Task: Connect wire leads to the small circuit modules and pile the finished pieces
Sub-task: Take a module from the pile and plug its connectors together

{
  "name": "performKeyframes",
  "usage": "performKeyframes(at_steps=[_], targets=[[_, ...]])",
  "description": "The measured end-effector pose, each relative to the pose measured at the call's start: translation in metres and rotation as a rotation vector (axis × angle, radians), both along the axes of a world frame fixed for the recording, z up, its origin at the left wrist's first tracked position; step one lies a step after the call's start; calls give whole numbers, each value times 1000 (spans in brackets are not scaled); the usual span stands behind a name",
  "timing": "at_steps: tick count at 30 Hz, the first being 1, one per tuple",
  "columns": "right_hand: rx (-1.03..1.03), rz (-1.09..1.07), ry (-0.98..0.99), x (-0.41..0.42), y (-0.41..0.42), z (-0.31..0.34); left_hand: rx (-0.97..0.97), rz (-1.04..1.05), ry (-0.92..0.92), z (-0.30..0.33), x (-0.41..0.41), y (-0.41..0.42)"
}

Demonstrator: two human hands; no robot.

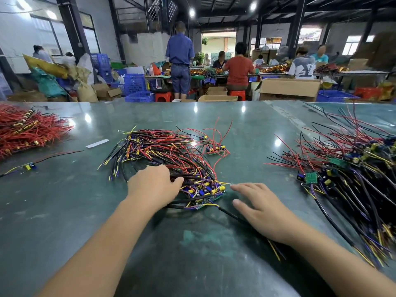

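sprawling pile (pixel 171 155) of red, black, yellow leads; blue-capped modules

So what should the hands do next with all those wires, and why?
Probably the left hand should close on one module at the near edge of the middle pile and lift it out. That hand already rests on the pile, while the right hand lies flat and open on the table, holding nothing.
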State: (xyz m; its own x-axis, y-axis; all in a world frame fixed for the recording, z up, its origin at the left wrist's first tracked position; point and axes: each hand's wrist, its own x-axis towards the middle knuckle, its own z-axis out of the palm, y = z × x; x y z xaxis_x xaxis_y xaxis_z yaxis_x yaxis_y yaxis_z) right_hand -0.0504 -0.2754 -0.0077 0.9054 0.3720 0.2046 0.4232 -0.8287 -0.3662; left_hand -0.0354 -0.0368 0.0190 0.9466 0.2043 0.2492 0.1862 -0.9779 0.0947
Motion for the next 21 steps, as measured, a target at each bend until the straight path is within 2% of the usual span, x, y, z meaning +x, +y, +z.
performKeyframes(at_steps=[3,5,7,10,12,15,21], targets=[[5,102,23,-3,3,1,-24,19,17,-1,0,-7],[78,112,77,-2,2,3,-167,-7,63,2,-1,-9],[137,111,124,-1,0,3,-449,-48,131,6,-3,-8],[167,107,142,-1,-1,3,-1011,-123,242,15,-7,-7],[187,93,154,-2,0,3,-1220,-132,295,19,-10,-6],[243,75,180,-3,2,3,-1310,-103,334,21,-11,-9],[506,17,219,-8,8,5,-1412,-155,224,21,-8,-12]])
